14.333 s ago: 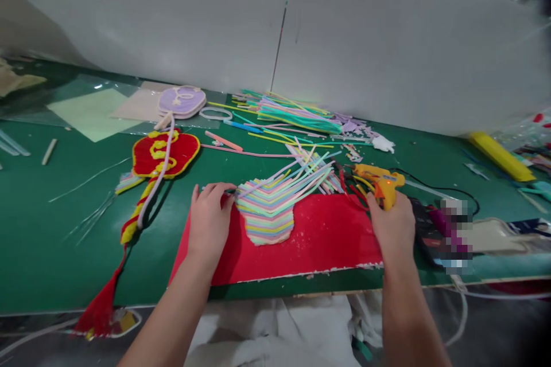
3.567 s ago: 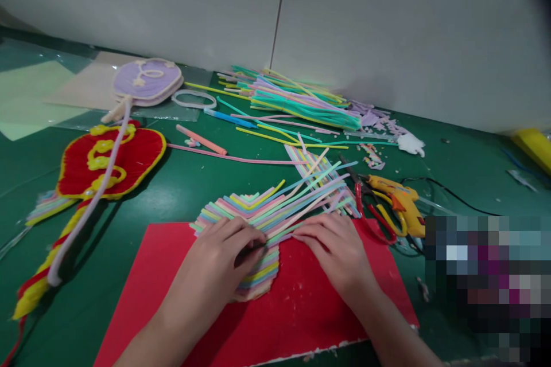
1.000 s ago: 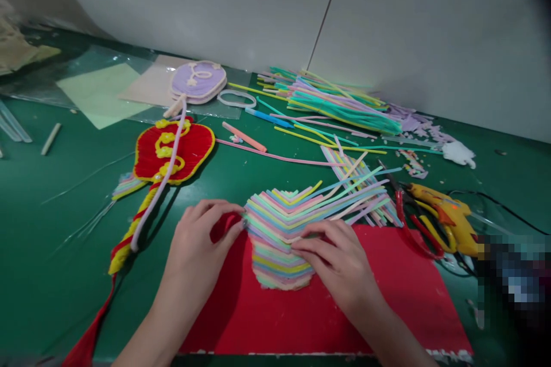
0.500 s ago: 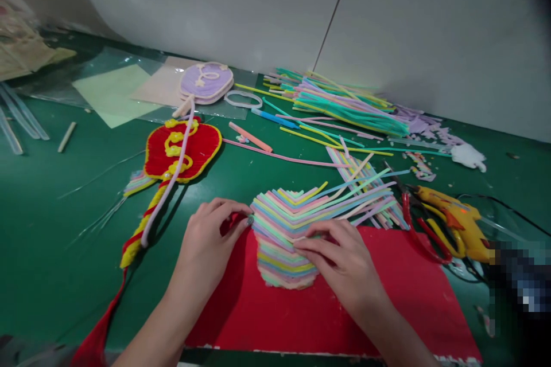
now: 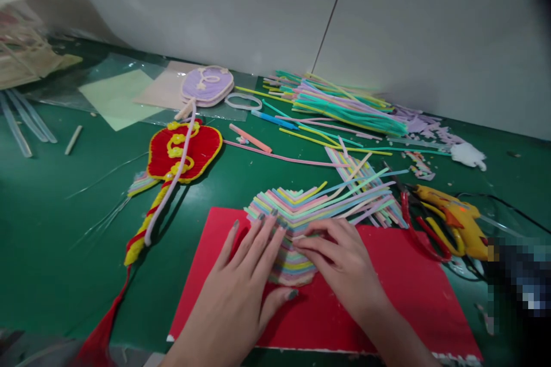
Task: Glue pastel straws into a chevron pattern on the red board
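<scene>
A fan-shaped piece of glued pastel strips lies on a red sheet on the green table. My left hand lies flat on its left half, fingers stretched out and spread. My right hand rests on its right half, fingertips pressing down near the middle of the strips. Loose strip ends stick out to the right of the piece.
A yellow glue gun and red-handled pliers lie right of the sheet. A red and yellow ornament, a purple ornament and a pile of coloured strips lie further back. White wall panels stand behind.
My left hand has moved from the piece's left edge onto its top and flattened out. My right hand stays pressed on the strips. The view has shifted slightly.
</scene>
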Tool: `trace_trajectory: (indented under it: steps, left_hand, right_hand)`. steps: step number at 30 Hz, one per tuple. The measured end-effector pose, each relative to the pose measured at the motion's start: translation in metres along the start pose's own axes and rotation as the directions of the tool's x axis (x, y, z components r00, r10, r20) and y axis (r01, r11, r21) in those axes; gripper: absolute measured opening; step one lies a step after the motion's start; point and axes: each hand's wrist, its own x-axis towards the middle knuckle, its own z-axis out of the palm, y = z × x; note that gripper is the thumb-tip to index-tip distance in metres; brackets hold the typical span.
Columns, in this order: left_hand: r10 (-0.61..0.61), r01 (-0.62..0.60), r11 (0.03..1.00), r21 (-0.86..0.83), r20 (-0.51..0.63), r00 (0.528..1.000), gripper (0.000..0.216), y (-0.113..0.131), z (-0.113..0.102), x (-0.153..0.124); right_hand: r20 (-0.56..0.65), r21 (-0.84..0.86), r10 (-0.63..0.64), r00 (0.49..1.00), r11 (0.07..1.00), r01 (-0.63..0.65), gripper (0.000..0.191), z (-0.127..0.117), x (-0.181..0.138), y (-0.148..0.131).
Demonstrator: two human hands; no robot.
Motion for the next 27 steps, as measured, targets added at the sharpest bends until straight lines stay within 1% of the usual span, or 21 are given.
trace_trajectory:
  steps: [2,5,7,10,11,13,15,17,19,21,24,27]
  left_hand:
    - [0.016,-0.017,1.000,0.025,0.030,0.999,0.064,0.001,0.006,-0.001]
    - [0.010,-0.011,0.999,0.040,0.029,1.000,0.063,-0.001,0.010,-0.001]
    - [0.009,-0.010,0.999,0.041,0.021,1.000,0.063,-0.002,0.010,-0.001]
    - [0.006,-0.007,0.999,0.052,0.017,1.000,0.065,-0.003,0.009,-0.001]
    - [0.007,-0.007,0.998,0.057,0.012,1.000,0.065,-0.003,0.008,-0.002]
    - [0.021,-0.021,0.997,0.070,-0.006,1.000,0.065,-0.003,0.007,-0.003]
    - [0.058,-0.057,0.995,0.079,-0.016,0.998,0.063,-0.001,0.006,-0.003]
    - [0.096,-0.094,0.992,0.081,-0.012,0.995,0.060,0.003,0.006,-0.002]
    - [0.117,-0.117,0.990,0.074,0.001,0.993,0.059,0.009,0.007,0.001]
    - [0.117,-0.117,0.991,0.071,0.010,0.993,0.060,0.016,0.009,0.005]
    - [0.099,-0.100,0.991,0.092,0.022,0.995,0.059,0.022,0.012,0.011]
    - [0.079,-0.084,0.990,0.113,0.043,0.996,0.058,0.023,0.013,0.014]
  right_hand:
    - [-0.006,-0.005,-0.010,1.000,1.000,0.010,0.011,-0.001,0.001,-0.001]
    - [-0.014,-0.026,-0.032,0.999,0.999,0.031,0.011,-0.008,0.001,0.004]
    - [-0.062,-0.063,-0.020,0.998,0.998,0.016,0.012,-0.019,-0.001,0.012]
    - [-0.164,-0.116,0.021,0.986,0.992,-0.040,0.013,-0.039,-0.007,0.029]
    - [-0.179,-0.134,0.030,0.983,0.989,-0.054,0.014,-0.045,-0.010,0.034]
    - [-0.171,-0.184,0.028,0.985,0.981,-0.060,0.015,-0.054,-0.017,0.042]
    - [-0.108,-0.252,-0.010,0.994,0.968,-0.018,0.021,-0.058,-0.025,0.045]
    - [-0.004,-0.319,-0.070,0.998,0.945,0.065,0.031,-0.057,-0.032,0.043]
    - [0.106,-0.380,-0.122,0.987,0.912,0.154,0.040,-0.054,-0.037,0.040]
    - [0.198,-0.426,-0.147,0.969,0.877,0.220,0.047,-0.049,-0.040,0.037]
    - [0.298,-0.458,-0.133,0.945,0.849,0.263,0.055,-0.042,-0.042,0.034]
    - [0.350,-0.470,-0.080,0.933,0.847,0.249,0.058,-0.039,-0.042,0.033]
